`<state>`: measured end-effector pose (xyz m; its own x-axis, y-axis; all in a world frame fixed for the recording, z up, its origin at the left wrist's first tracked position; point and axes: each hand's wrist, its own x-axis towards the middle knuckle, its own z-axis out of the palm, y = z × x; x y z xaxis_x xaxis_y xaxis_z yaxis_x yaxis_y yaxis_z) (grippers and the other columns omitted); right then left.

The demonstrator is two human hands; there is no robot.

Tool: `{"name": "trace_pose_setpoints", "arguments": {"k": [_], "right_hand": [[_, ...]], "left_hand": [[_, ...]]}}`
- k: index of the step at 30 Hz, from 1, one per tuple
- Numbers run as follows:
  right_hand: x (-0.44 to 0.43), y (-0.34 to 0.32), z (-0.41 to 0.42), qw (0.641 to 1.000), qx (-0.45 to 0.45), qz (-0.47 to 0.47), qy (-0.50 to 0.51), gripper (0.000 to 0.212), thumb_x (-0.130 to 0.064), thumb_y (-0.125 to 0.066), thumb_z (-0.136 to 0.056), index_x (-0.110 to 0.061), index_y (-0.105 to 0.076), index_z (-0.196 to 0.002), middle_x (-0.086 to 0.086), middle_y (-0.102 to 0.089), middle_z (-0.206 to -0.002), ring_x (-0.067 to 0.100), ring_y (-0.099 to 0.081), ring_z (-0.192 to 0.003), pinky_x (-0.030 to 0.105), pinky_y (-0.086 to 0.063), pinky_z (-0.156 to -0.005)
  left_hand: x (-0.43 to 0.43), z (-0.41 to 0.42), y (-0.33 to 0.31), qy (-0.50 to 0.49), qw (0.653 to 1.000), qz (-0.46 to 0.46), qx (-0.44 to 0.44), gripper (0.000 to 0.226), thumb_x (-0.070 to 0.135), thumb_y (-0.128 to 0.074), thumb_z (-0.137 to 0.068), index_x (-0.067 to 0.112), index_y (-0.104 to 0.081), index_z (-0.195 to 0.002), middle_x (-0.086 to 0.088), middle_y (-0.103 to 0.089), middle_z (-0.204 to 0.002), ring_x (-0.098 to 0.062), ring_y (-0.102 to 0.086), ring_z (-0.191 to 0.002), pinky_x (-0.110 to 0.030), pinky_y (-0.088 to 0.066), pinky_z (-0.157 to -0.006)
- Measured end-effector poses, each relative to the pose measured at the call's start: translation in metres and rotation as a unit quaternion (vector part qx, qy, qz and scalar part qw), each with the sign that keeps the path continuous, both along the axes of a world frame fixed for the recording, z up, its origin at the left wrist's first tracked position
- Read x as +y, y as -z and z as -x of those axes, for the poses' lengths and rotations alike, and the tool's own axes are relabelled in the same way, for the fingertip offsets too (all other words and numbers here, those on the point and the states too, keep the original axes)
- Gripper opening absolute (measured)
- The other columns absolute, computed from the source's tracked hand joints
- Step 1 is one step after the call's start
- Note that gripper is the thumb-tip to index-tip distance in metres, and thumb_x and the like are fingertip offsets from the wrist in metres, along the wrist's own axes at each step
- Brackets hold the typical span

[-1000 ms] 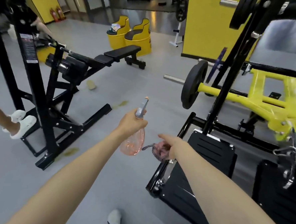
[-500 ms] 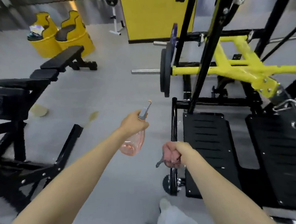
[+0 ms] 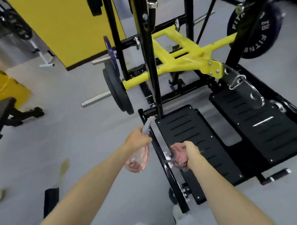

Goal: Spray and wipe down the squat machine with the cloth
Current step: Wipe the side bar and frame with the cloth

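The squat machine fills the right half of the view: two black slotted footplates [image 3: 194, 137], a yellow lever arm [image 3: 181, 58] and a black upright post [image 3: 152, 63]. My left hand [image 3: 137, 136] grips a clear pinkish spray bottle [image 3: 138, 160] by its grey head, which points at the left footplate's front corner. My right hand [image 3: 190, 152] is shut on a bunched pink cloth [image 3: 179, 158], held over the left footplate's near edge, beside the black side rail [image 3: 167, 173].
Black weight plates [image 3: 118, 91] hang on the machine's left sleeve, and a large plate [image 3: 254, 31] at the upper right. A black bench foot [image 3: 22, 113] and yellow barrel seat [image 3: 1, 86] stand left. A yellow wall panel [image 3: 66, 27] rises behind. My shoe [image 3: 177, 213] is on the grey floor.
My view has swung right and come closer to the squat machine. Both hands have moved over the left footplate, bottle and cloth still held.
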<state>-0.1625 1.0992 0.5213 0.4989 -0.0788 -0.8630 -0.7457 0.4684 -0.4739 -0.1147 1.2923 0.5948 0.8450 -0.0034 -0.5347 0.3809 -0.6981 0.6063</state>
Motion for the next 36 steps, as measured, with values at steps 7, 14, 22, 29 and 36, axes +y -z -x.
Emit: {"name": "trace_pose_setpoints", "arguments": {"k": [7,14,22,29,36], "right_hand": [[0.006,0.057,-0.019,0.994,0.094,0.057,-0.002,0.030,-0.027,-0.056,-0.092,0.002,-0.066,-0.092,0.011,-0.074,-0.088,0.024,-0.064,-0.071,0.038,-0.048,-0.064],[0.093,0.120,-0.071,0.965,0.138,0.199,-0.099,0.019,-0.005,-0.050,-0.089,-0.008,-0.062,-0.074,0.013,-0.070,-0.079,0.012,-0.053,-0.036,0.020,-0.041,-0.040],[0.195,0.220,-0.134,0.914,0.140,0.262,-0.277,0.045,-0.010,-0.045,-0.094,-0.018,-0.043,-0.138,0.006,-0.057,-0.131,0.018,-0.059,-0.105,0.023,-0.051,-0.078],[0.198,0.313,-0.159,0.875,0.176,0.290,-0.346,0.071,-0.007,-0.044,-0.086,-0.018,-0.018,-0.152,0.006,-0.035,-0.152,0.019,-0.057,-0.115,0.028,-0.050,-0.086],[0.197,0.369,-0.189,0.868,0.200,0.331,-0.311,0.084,-0.006,-0.050,-0.085,-0.025,-0.005,-0.154,-0.003,-0.016,-0.158,0.019,-0.062,-0.101,0.028,-0.050,-0.071]], "left_hand": [[0.022,-0.070,0.035,-0.008,1.000,0.013,0.017,0.018,0.013,-0.057,-0.061,0.025,-0.052,-0.074,0.004,-0.053,-0.064,-0.016,-0.051,-0.062,-0.032,-0.044,-0.064],[0.069,-0.169,0.133,0.042,0.994,0.052,0.091,0.014,0.006,-0.065,-0.073,0.013,-0.052,-0.074,0.002,-0.052,-0.063,-0.014,-0.053,-0.060,-0.025,-0.046,-0.061],[0.116,-0.256,0.260,0.124,0.984,0.018,0.130,0.021,0.026,-0.068,-0.077,0.025,-0.049,-0.071,0.005,-0.053,-0.064,-0.015,-0.055,-0.062,-0.031,-0.047,-0.067],[0.125,-0.319,0.360,0.153,0.979,-0.053,0.124,0.014,0.020,-0.061,-0.072,0.023,-0.048,-0.077,-0.002,-0.062,-0.082,-0.025,-0.063,-0.088,-0.036,-0.051,-0.086],[0.104,-0.352,0.417,0.118,0.984,-0.022,0.129,0.016,0.012,-0.057,-0.068,0.019,-0.054,-0.083,-0.001,-0.059,-0.072,-0.021,-0.060,-0.074,-0.038,-0.051,-0.082]]}}
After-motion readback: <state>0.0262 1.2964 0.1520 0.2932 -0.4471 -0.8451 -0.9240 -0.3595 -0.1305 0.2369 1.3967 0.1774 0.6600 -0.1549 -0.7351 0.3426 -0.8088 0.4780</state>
